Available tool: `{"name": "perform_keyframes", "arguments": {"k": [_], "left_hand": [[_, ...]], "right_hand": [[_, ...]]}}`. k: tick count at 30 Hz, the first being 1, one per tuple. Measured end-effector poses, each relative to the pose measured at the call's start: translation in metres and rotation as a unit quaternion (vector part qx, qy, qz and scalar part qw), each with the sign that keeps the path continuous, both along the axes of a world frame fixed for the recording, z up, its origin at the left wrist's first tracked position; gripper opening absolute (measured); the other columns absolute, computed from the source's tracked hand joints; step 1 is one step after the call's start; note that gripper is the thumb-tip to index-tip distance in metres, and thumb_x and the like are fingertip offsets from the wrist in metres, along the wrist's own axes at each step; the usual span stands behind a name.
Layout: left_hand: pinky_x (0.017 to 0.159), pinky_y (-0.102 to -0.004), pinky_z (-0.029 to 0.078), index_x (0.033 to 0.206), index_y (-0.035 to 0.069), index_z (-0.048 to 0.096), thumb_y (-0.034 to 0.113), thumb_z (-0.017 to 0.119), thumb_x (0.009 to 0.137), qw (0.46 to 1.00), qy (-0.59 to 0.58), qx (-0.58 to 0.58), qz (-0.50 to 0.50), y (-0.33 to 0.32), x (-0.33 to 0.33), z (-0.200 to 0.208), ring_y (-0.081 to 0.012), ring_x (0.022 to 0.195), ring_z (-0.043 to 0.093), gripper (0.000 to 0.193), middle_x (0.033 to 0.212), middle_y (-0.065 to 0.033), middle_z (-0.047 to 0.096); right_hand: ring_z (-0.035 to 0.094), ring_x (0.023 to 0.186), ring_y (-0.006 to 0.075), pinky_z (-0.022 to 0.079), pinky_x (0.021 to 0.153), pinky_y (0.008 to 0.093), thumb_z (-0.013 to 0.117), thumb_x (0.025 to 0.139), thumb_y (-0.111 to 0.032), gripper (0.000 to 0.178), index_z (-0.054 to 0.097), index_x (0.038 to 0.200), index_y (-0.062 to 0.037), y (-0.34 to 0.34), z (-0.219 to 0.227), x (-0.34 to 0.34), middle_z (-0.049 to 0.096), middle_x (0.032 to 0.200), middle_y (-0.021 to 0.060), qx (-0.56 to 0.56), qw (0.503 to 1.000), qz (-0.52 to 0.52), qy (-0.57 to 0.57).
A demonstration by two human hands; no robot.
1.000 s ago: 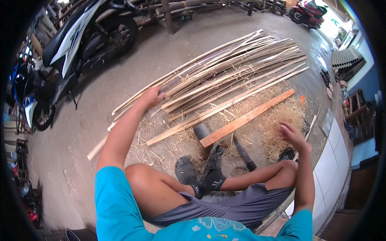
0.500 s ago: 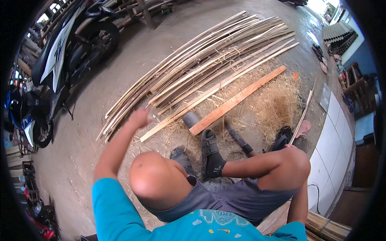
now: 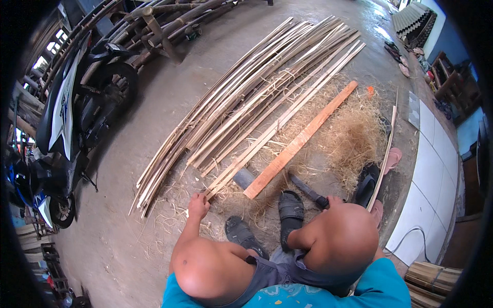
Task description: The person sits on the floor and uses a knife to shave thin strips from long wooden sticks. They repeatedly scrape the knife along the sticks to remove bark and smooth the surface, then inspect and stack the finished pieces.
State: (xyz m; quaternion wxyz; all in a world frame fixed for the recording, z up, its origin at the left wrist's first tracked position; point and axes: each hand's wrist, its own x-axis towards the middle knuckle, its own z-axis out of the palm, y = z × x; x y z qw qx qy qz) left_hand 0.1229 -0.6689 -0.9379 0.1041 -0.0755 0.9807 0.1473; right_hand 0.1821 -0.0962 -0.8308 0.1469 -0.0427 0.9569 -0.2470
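Note:
My left hand (image 3: pixel 198 207) is low over the floor with its fingers closed at the near end of a long pale bamboo strip (image 3: pixel 267 134). To the right, my right hand (image 3: pixel 336 202) is closed around the handle of a dark-bladed knife (image 3: pixel 306 189), partly behind my right knee. Between the hands, a reddish-brown wooden plank (image 3: pixel 303 139) slants away, its near end resting against a grey cylinder (image 3: pixel 244 177). Beyond my left hand lies a broad pile of long split bamboo strips (image 3: pixel 231 110).
Curly shavings (image 3: pixel 354 146) heap right of the plank. A single strip (image 3: pixel 386 159) lies beside a black sandal (image 3: pixel 366 184) and pink slippers (image 3: pixel 393 160). White tiles (image 3: pixel 421 195) edge the right side. A motorbike (image 3: pixel 67 113) stands left, bamboo poles (image 3: pixel 164 31) behind.
My left hand has come down and nearer to the strip's end. My right hand has moved from beside the single strip to the knife handle. My knees and the view have shifted.

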Motion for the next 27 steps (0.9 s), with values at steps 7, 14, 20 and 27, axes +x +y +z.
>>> {"name": "perform_keyframes", "arguments": {"k": [7,14,20,27], "left_hand": [[0.067,-0.0420,0.051,0.107,0.005,0.064,0.035,0.068,0.089,0.990,0.074,0.112,0.038,-0.011,-0.043,0.138,-0.0279,0.070,0.065,0.035,0.079,-0.0155,0.067],[0.058,-0.0315,0.047,0.105,0.005,0.070,0.034,0.063,0.098,0.966,-0.087,0.238,0.060,0.049,0.009,0.155,-0.0124,0.057,0.056,0.031,0.067,-0.0069,0.061],[0.055,-0.0343,0.041,0.084,0.000,0.063,0.038,0.058,0.101,0.953,-0.086,0.283,0.060,0.059,0.059,0.077,-0.0141,0.056,0.046,0.041,0.062,-0.0061,0.054],[0.057,-0.0365,0.040,0.083,-0.002,0.063,0.041,0.056,0.101,0.958,-0.150,0.228,0.086,0.065,0.091,0.092,-0.0132,0.060,0.042,0.047,0.059,-0.0063,0.049]], "right_hand": [[0.061,0.093,0.0211,0.049,0.086,0.0369,0.066,0.094,-0.028,0.064,0.036,0.146,-0.0050,-0.006,-0.011,-0.008,0.063,0.102,0.0103,-0.039,0.994,-0.089,0.045],[0.062,0.070,0.0265,0.051,0.069,0.0383,0.060,0.097,-0.026,0.049,0.044,0.139,-0.0043,-0.002,-0.028,-0.080,0.062,0.087,0.0132,-0.241,0.945,-0.154,0.158],[0.065,0.095,0.0433,0.053,0.079,0.0489,0.055,0.097,-0.043,0.054,0.043,0.137,-0.0093,-0.042,-0.006,-0.122,0.062,0.114,0.0240,-0.033,0.991,0.087,0.101],[0.066,0.095,0.0428,0.053,0.077,0.0525,0.054,0.097,-0.043,0.041,0.053,0.123,-0.0115,-0.029,-0.023,-0.132,0.064,0.112,0.0251,0.065,0.980,0.189,0.006]]}}
